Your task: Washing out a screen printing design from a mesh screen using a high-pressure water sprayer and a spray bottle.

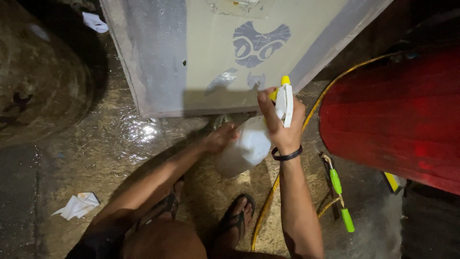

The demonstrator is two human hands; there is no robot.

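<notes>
Two sandalled feet [235, 218], two hands, one spray bottle [251, 141]

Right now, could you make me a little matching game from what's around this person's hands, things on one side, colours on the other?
Things:
1. spray bottle
2. hose
3. wristband
4. big curved body on the right

Colours:
A. black
B. red
C. white with a yellow nozzle
D. yellow

Pairs: 1-C, 2-D, 3-A, 4-B.

The right hand grips the bottle's trigger head; the left hand steadies its body.
</notes>
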